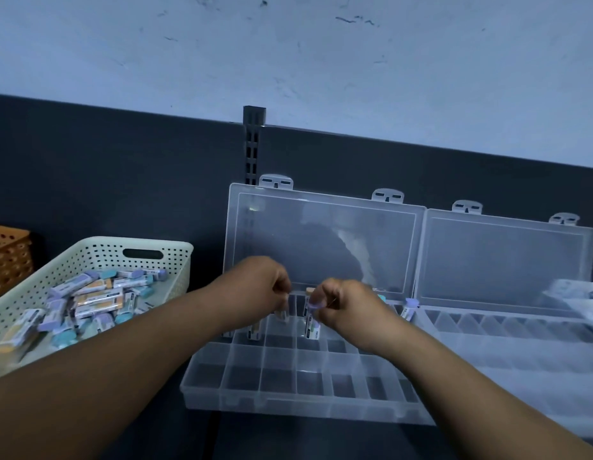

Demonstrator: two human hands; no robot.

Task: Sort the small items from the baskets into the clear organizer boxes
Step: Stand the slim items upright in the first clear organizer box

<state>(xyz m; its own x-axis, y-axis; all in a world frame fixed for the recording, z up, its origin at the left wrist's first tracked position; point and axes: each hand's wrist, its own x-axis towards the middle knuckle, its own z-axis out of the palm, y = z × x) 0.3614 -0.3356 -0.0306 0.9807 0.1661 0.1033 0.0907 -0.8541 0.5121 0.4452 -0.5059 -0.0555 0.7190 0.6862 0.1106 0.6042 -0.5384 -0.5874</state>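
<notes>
A clear organizer box [275,386] lies open before me, its lid leaning against the back panel. Both hands hover over its far rows. My left hand [265,287] has its fingers curled down onto a small eraser [282,314] standing in a compartment. My right hand [341,307] pinches a purple-topped eraser [313,322] over a neighbouring compartment. A few more erasers [408,310] stand upright in the back row. A cream perforated basket [99,254] at the left holds several wrapped erasers [89,300].
A second clear organizer box [507,346] sits open at the right, with packets at its far right edge [583,297]. An orange basket [8,257] stands at the far left. A slotted metal upright [253,144] rises behind, on the dark back panel.
</notes>
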